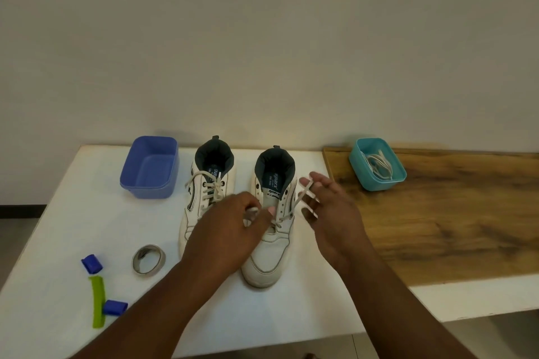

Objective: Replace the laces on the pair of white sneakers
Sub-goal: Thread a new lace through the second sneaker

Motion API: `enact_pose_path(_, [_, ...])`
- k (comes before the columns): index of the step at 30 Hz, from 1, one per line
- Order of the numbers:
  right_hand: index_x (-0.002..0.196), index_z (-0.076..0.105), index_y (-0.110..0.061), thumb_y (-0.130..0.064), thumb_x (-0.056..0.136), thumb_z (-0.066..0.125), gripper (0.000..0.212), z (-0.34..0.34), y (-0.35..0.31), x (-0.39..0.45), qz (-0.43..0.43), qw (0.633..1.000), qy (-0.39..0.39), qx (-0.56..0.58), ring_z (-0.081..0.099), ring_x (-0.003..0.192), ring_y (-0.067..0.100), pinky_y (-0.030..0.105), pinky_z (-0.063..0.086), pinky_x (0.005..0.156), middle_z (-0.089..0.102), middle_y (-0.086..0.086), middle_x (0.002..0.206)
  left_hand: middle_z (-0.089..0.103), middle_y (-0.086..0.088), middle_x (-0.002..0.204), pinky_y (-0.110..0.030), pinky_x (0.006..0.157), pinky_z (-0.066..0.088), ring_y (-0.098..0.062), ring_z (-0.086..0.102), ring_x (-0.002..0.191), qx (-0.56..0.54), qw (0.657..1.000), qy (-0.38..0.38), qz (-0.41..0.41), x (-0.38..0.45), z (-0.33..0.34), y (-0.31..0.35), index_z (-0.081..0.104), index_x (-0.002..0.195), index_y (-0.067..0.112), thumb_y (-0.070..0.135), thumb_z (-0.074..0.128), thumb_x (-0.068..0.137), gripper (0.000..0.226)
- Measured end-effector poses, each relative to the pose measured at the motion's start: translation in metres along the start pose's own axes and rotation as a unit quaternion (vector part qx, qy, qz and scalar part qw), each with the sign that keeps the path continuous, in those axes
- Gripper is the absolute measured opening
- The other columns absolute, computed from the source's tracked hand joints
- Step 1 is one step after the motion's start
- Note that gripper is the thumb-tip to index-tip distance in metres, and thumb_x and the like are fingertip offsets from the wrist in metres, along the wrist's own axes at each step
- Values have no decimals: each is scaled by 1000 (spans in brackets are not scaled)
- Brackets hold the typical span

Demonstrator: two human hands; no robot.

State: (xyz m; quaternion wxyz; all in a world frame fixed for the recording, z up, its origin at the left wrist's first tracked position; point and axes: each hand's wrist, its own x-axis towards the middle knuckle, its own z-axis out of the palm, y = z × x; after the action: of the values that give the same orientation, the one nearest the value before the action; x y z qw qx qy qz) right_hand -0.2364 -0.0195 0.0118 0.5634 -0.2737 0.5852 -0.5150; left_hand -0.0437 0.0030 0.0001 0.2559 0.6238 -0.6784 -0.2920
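I saw two white high-top sneakers standing side by side on the white table (73,213), toes toward me, with dark padded collars. The left sneaker (201,198) was laced, its flat off-white lace crossing the eyelets. The right sneaker (269,242), smooth and scuffed with grey stitching on its rounded toe, was mostly unlaced. My left hand (230,230) hovered over its tongue, fingers curled and pinching one end of the flat lace (287,214) near the lower eyelets. My right hand (329,213) was spread, yet the other end of that lace ran taut between its fingers, so I judged it held there.

Left of the shoes sat an empty, rounded blue plastic tub (150,167). On the wood-grain board (452,227) to the right, a smaller teal tub (377,165) held coiled white laces (379,165). Nearer me lay a grey tape roll (148,259), two small blue rolled pieces (92,264) and a curved green strip (97,302).
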Motion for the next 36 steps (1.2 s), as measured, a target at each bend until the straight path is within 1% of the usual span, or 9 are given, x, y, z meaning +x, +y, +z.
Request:
enact_pose_path(5, [93,69,-20,-12,99,48,23,10,-22,-23,-153,977,-141,42,67,100,25,43,54,90,73,11,102,52,9,140,-29,95,43,-14,49,126,43,989,138,14,0,-7,10,70,116,31,70,25,95,63])
enact_pose_path(8, [93,59,-11,-8,92,44,15,14,-19,-36,-144,947,-280,-65,61,77,20,30,51,71,67,11,83,63,25,112,-17,90,39,-2,52,116,-134,987,88,-12,0,-14,24,73,102,29,73,22,97,67])
enact_pose_path(10, [93,56,-9,-8,94,44,12,17,-13,-40,-124,920,-343,-141,61,74,21,30,50,68,66,8,78,71,11,93,-19,86,45,-1,65,95,-319,943,-42,-86,-1,-20,33,72,95,22,67,27,96,64])
enact_pose_path(13, [95,54,-6,-8,96,45,10,16,-10,-39,-91,897,-385,-198,63,72,25,36,52,70,66,11,77,76,7,86,-27,88,52,-2,70,87,-342,933,-64,-97,-2,-16,31,74,90,23,44,41,104,41])
enact_pose_path(18, [105,64,-9,-42,108,38,42,16,-8,-35,-41,924,-245,-291,72,89,25,42,57,91,76,9,92,69,15,75,-12,63,49,1,64,72,-295,952,57,-56,1,-14,28,70,90,29,30,41,106,33])
enact_pose_path(20, [109,71,-18,-58,101,36,53,17,-5,-32,-31,938,-195,-284,72,97,21,38,57,95,76,6,100,68,11,71,-19,66,54,-1,64,68,-232,973,17,5,-2,-12,26,69,90,29,34,44,105,30])
enact_pose_path(25, [104,74,-16,-31,106,49,29,17,-7,-29,-22,969,-188,-161,67,90,20,30,53,75,76,8,100,68,7,73,-42,70,56,-6,66,67,-83,988,-116,64,-12,5,23,66,92,36,40,46,103,23])
enact_pose_path(32, [105,64,-12,-24,107,46,21,12,-14,-19,12,986,-135,97,56,70,15,33,47,70,58,2,76,67,8,70,-23,63,47,-2,64,66,-52,978,-196,43,-15,8,25,72,94,34,40,49,103,26])
enact_pose_path(36, [104,62,-11,-22,106,49,18,13,-12,-13,2,989,-79,122,46,57,10,30,40,63,51,0,69,71,6,77,-28,68,55,-5,66,67,-37,971,-235,38,-19,9,24,73,100,30,38,50,101,25])
